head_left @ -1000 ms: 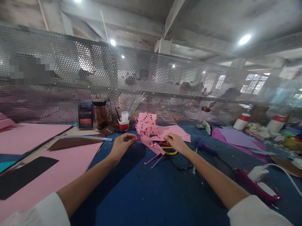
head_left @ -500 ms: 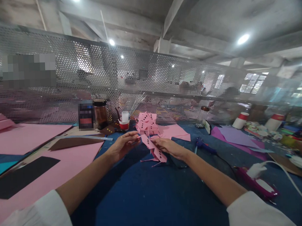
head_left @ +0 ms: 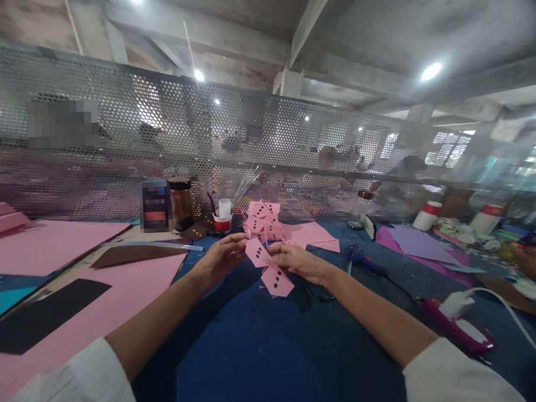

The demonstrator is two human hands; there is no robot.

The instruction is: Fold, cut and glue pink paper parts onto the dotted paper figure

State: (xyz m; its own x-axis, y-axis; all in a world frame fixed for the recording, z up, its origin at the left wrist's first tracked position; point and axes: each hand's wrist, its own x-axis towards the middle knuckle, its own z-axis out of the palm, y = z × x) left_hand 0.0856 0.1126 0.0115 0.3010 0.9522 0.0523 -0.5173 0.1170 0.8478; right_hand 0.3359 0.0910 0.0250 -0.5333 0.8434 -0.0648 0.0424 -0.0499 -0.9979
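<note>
Between my hands is a folded pink paper piece point(head_left: 277, 280) with black marks on its facets. My left hand point(head_left: 223, 257) pinches its upper left edge. On the other side, my right hand point(head_left: 299, 262) grips the piece near its middle, fingers closed on the paper. Its lower facet hangs just over the blue table. Right behind stands a stack of similar pink folded paper point(head_left: 263, 219) with black dots. A flat pink sheet point(head_left: 311, 234) lies to the right of that stack.
Pink sheets point(head_left: 65, 236) and a black card point(head_left: 51, 315) cover the left side. A red-and-white cup point(head_left: 223, 222) and a brown jar point(head_left: 181, 203) stand by the mesh panel point(head_left: 247, 131). At right lie a blue glue gun point(head_left: 363, 261), purple paper point(head_left: 421, 244) and a magenta power strip point(head_left: 455, 329).
The pink paper piece has turned in my hands, so its marked facets now face me more broadly. Both hands stay in nearly the same place.
</note>
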